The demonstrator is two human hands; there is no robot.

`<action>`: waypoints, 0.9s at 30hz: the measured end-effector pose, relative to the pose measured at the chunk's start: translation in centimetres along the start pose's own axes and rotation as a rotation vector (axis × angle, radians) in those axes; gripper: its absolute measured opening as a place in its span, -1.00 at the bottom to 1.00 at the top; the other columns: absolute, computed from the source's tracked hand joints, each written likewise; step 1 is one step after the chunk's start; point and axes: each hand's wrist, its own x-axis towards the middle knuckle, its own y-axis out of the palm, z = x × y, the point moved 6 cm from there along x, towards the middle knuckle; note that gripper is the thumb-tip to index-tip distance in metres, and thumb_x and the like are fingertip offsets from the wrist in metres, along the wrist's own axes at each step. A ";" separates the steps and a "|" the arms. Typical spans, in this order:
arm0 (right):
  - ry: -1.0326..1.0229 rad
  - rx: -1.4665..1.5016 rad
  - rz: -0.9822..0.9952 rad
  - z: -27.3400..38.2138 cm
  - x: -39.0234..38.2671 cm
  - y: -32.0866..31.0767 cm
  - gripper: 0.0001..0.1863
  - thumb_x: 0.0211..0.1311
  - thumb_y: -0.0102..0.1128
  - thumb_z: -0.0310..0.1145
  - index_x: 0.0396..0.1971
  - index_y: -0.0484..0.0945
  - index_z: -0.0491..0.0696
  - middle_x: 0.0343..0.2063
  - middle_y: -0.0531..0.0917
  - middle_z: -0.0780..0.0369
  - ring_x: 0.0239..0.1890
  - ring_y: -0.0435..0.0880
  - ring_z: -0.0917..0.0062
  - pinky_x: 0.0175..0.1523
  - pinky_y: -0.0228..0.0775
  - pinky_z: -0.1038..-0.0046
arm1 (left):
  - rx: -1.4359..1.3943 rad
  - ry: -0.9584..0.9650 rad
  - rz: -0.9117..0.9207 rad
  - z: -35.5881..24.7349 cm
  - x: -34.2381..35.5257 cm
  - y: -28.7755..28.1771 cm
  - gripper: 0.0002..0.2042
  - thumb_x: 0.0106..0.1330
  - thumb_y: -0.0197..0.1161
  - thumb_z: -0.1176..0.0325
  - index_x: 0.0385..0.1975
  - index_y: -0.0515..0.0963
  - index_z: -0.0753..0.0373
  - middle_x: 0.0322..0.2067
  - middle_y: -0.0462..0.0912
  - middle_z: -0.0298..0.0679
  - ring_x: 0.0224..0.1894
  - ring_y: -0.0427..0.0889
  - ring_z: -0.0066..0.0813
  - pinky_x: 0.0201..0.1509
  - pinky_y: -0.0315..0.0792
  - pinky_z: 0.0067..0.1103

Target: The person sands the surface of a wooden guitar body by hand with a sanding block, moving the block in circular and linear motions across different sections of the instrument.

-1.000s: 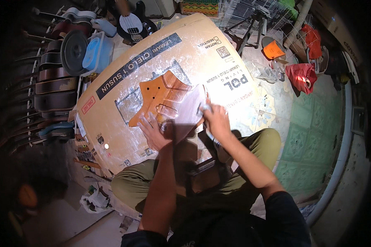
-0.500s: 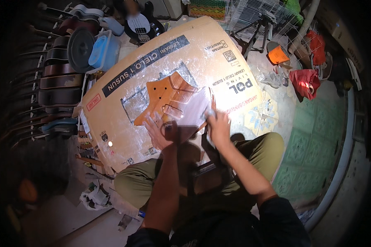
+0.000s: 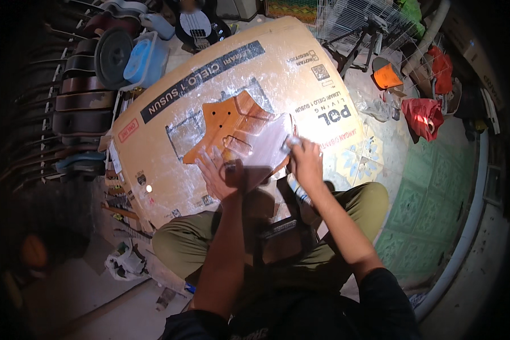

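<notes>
A wooden electric guitar body lies flat on a cardboard sheet in front of me. It has bolt holes and routed cavities, and whitish dust coats its right half. My left hand rests on its near left edge, fingers spread. At the right end, my right hand grips a small grey sanding pad and presses it on the dusty surface near the rim. The fingers partly cover the pad, so its full shape is hidden.
The dust-marked cardboard sheet covers the floor before my crossed legs. Several guitars stand in a row at left, beside a clear tub with a blue container. A tripod, wire rack, orange piece and red bag lie at right.
My right hand has slid the pad a little away from me along the right end of the guitar body. The left hand stays in place, and the whole view has shifted slightly.
</notes>
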 end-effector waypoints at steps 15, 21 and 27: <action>-0.005 0.025 -0.042 2.7 -4.1 1.1 -0.59 0.22 0.25 -0.49 0.08 0.64 0.11 0.12 0.59 0.14 0.08 0.52 0.12 0.17 0.36 0.11 | -0.001 0.027 -0.020 0.2 -0.2 0.1 -0.18 0.22 0.29 -0.08 0.51 0.25 0.03 0.57 0.03 -0.06 0.58 -0.04 0.20 0.58 0.08 -0.09; 0.109 -0.002 -0.042 0.0 1.0 -0.7 -0.62 0.24 0.23 -0.48 0.07 0.63 0.10 0.10 0.58 0.12 0.07 0.52 0.11 0.12 0.38 0.08 | -0.058 -0.037 0.020 -0.1 -0.6 0.0 -0.19 0.23 0.26 -0.12 0.51 0.26 0.00 0.57 0.04 -0.07 0.58 -0.03 0.17 0.58 0.09 -0.11; -0.032 0.025 0.010 2.7 -3.1 0.5 -0.62 0.22 0.21 -0.52 0.05 0.63 0.09 0.08 0.58 0.10 0.05 0.52 0.08 0.10 0.37 0.07 | -0.026 -0.022 0.011 0.6 -0.4 -0.1 -0.20 0.25 0.24 -0.16 0.50 0.28 -0.01 0.57 0.06 -0.11 0.58 -0.03 0.13 0.59 0.06 -0.14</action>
